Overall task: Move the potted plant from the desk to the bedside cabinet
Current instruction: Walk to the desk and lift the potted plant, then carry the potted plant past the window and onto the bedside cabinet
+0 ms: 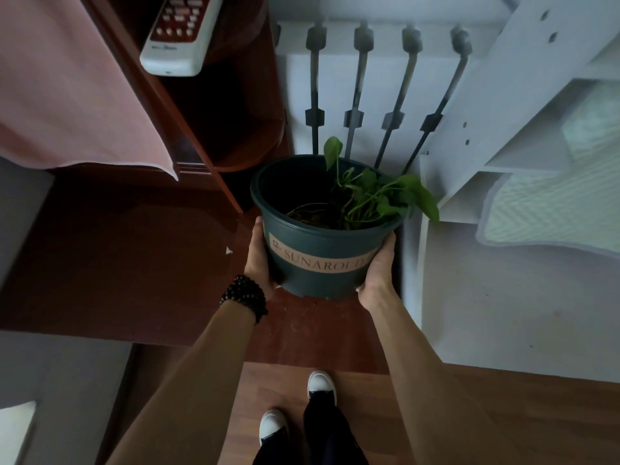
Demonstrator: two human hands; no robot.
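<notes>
A dark green plastic pot (312,273) with a tan label band holds a small leafy plant (379,193) growing toward its right side. My left hand (260,260) presses the pot's left wall and my right hand (377,270) presses its right wall, so both grip it. The pot's base is at the right end of a reddish-brown wooden top (127,263); whether it rests there or hovers just above I cannot tell. A black bead bracelet is on my left wrist.
A white remote control (177,35) lies on a dark wooden shelf at upper left. A pink cloth (67,95) hangs at the left. White bed-frame panels with dark slots (365,92) stand behind the pot, bedding (550,213) to the right. My shoes are on the wooden floor (503,397).
</notes>
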